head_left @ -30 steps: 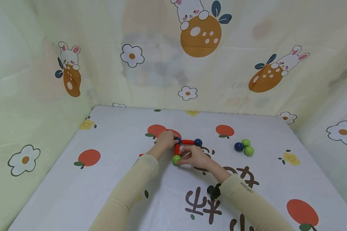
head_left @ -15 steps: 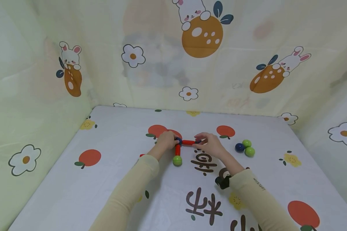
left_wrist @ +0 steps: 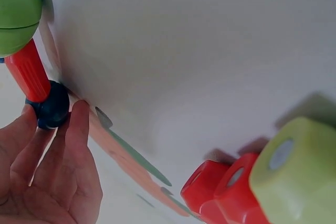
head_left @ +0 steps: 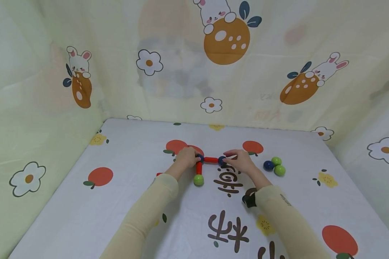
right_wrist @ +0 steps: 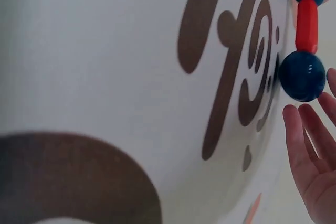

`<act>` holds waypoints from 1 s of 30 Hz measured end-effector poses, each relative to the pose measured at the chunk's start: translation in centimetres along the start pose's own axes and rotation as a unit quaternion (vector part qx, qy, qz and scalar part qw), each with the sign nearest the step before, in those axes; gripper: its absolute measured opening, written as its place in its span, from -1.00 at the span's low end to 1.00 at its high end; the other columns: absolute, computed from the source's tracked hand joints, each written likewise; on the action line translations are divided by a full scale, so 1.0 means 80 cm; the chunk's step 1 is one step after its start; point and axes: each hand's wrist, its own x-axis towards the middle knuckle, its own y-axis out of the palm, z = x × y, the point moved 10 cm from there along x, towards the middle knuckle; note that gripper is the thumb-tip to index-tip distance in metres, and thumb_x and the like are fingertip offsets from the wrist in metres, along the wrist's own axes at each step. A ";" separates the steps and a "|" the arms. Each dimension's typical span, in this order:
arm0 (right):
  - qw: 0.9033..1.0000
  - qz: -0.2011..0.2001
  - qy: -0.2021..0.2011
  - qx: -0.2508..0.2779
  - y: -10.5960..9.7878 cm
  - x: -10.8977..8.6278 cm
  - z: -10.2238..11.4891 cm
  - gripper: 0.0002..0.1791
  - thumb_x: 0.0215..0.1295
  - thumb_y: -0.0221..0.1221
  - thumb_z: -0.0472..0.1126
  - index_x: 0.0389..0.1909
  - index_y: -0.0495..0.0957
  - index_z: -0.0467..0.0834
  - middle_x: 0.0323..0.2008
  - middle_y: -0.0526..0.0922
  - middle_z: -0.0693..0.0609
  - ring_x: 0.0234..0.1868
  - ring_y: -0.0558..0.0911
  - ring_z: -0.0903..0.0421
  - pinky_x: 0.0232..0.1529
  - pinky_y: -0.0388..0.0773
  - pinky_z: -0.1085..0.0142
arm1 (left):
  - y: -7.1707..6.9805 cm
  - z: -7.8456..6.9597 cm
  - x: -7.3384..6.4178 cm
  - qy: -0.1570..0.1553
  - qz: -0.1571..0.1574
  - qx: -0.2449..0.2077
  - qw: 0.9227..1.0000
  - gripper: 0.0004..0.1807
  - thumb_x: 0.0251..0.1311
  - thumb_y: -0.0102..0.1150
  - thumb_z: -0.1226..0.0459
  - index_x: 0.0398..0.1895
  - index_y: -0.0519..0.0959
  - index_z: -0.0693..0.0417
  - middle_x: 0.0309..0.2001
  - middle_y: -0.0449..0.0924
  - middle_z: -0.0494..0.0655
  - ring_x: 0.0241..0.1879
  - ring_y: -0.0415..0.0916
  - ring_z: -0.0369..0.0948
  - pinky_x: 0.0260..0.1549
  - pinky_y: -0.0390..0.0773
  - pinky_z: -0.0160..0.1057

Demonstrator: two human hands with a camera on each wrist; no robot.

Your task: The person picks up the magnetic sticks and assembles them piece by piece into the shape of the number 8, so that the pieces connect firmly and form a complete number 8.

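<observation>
Two red rods join at a dark blue ball [left_wrist: 52, 106] in an L shape on the printed cloth. My left hand [head_left: 186, 157] pinches this corner ball between thumb and fingers. One red rod [head_left: 199, 168] runs toward me and ends in a green ball [head_left: 199, 180]. The other red rod [right_wrist: 307, 26] points right and ends in a second dark blue ball [right_wrist: 303, 76]. Beside that ball is my right hand [head_left: 241, 160], its fingers spread loosely; in the right wrist view a small gap shows between fingertips and ball.
To the right lie a loose blue ball [head_left: 268, 165] and two green balls, one farther back [head_left: 276, 160], the other green ball [head_left: 280, 170] nearer. Red rods [left_wrist: 239, 184] and a light green rod [left_wrist: 299, 174] lie near my left wrist. Fabric walls [head_left: 175, 82] enclose the table.
My right hand has left the green ball and gone up and right to the blue end ball, then drawn slightly back from it. My left hand keeps its hold on the corner ball.
</observation>
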 end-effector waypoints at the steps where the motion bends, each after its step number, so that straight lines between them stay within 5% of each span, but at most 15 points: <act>1: 1.000 0.003 0.000 0.000 0.001 0.001 -0.002 -0.61 0.24 0.14 -0.19 0.05 0.49 -0.27 -0.02 0.53 -0.22 -0.12 0.55 -0.08 -0.19 0.51 0.18 | 0.000 0.000 0.000 0.000 0.000 -0.001 1.000 -0.66 0.19 0.14 0.15 0.03 0.57 0.00 -0.35 0.48 -0.09 -0.35 0.38 -0.19 -0.52 0.32 -0.38; 17: 0.999 0.040 0.026 0.013 0.008 0.003 -0.005 -0.65 0.25 0.14 -0.15 0.00 0.54 -0.25 -0.06 0.56 -0.19 -0.16 0.54 -0.03 -0.12 0.49 0.19 | -0.003 -0.002 0.004 0.011 -0.005 0.015 1.000 -0.69 0.18 0.15 0.14 -0.03 0.61 0.00 -0.40 0.50 -0.12 -0.42 0.38 -0.21 -0.56 0.28 -0.39; 30: 0.998 0.037 0.048 0.020 0.008 0.007 -0.012 -0.64 0.26 0.13 -0.17 0.01 0.52 -0.29 -0.14 0.57 -0.21 -0.33 0.57 0.08 -0.23 0.51 0.28 | -0.009 -0.009 0.001 0.010 -0.019 0.098 0.995 -0.67 0.15 0.17 0.05 -0.03 0.61 -0.13 -0.39 0.48 -0.13 -0.41 0.40 -0.17 -0.58 0.29 -0.35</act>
